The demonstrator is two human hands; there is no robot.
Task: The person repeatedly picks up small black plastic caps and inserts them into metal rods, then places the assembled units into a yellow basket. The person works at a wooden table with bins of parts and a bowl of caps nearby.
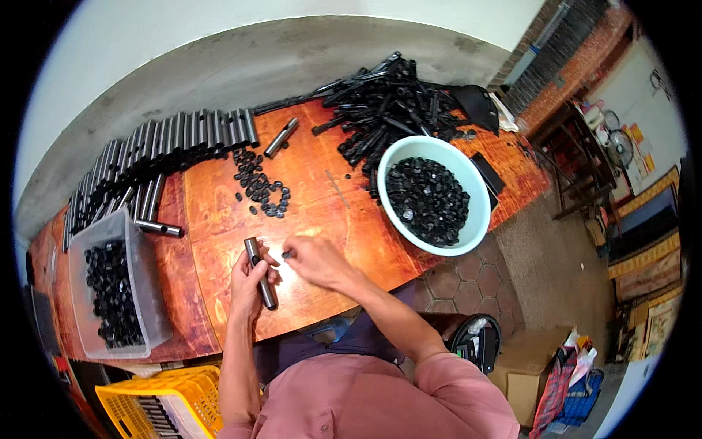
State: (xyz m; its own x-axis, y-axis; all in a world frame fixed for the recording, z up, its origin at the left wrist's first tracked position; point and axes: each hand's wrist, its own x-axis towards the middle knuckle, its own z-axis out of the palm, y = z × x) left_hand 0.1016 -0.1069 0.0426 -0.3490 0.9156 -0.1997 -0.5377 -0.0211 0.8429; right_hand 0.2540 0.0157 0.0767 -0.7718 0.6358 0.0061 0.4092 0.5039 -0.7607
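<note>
In my left hand (248, 279) is a silver metal tube (260, 274) with a dark hole near its upper end, tilted over the near edge of the table. My fingers wrap round its middle. Just right of it, my right hand (316, 261) pinches a small dark piece (287, 254) between thumb and fingertips, apart from the tube. Beyond both hands lies a loose scatter of small black caps (256, 184). One more silver tube (281, 137) rests alone behind them.
Stacked silver tubes (161, 143) fill the back left. A clear plastic bin (155, 293) and a pale blue basin (479, 201) hold small black pieces. Black rods (387, 102) are heaped at the back. A yellow crate (157, 380) stands below the table's near left edge.
</note>
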